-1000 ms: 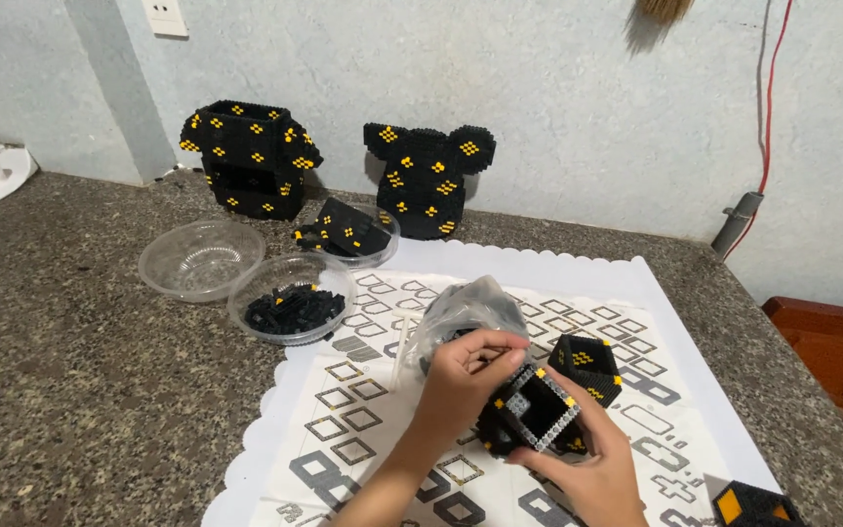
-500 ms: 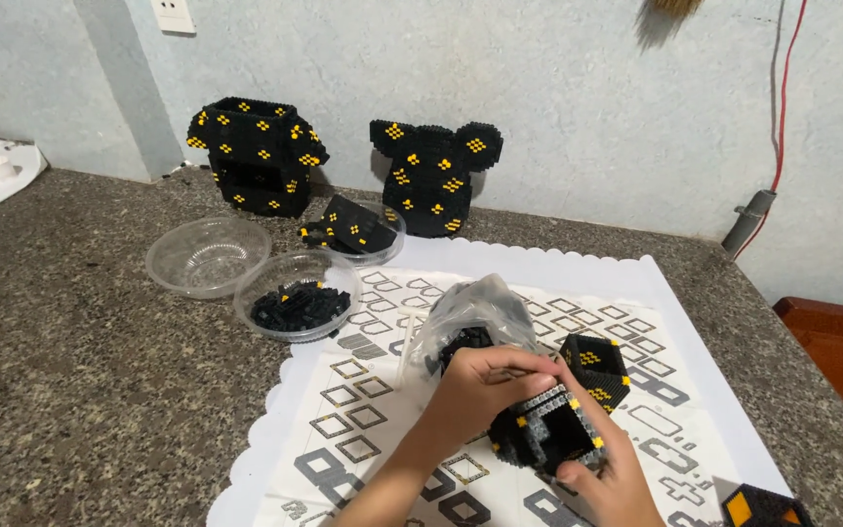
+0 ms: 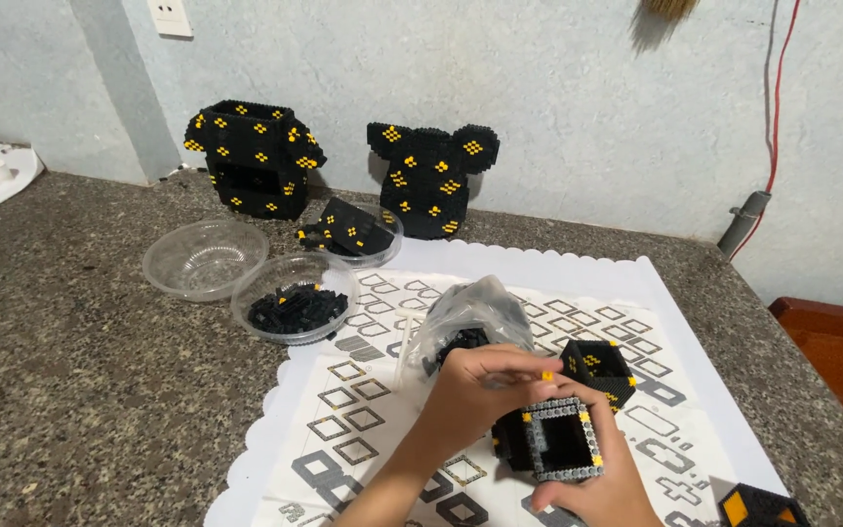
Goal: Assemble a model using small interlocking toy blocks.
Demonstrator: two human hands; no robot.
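My right hand [image 3: 602, 488] grips a hollow black block piece [image 3: 553, 441] with a grey studded rim and yellow dots, low over the patterned white mat [image 3: 363, 410]. My left hand [image 3: 485, 395] reaches over it and pinches a tiny yellow brick [image 3: 546, 375] at the fingertips, just above the piece's upper edge. A second black and yellow block piece [image 3: 599, 369] lies on the mat right behind. A clear plastic bag [image 3: 465, 317] with dark bricks inside sits beside my left hand.
Three clear plastic bowls stand at the left: an empty one [image 3: 205, 259], one with black bricks [image 3: 295, 298], one holding a black panel [image 3: 353, 232]. Two built black and yellow block figures [image 3: 254, 156] [image 3: 431, 181] stand against the wall. Another block piece [image 3: 761, 507] lies bottom right.
Both hands and the hollow piece have shifted slightly down and right on the mat. My left hand now holds a small yellow brick over the piece's rim.
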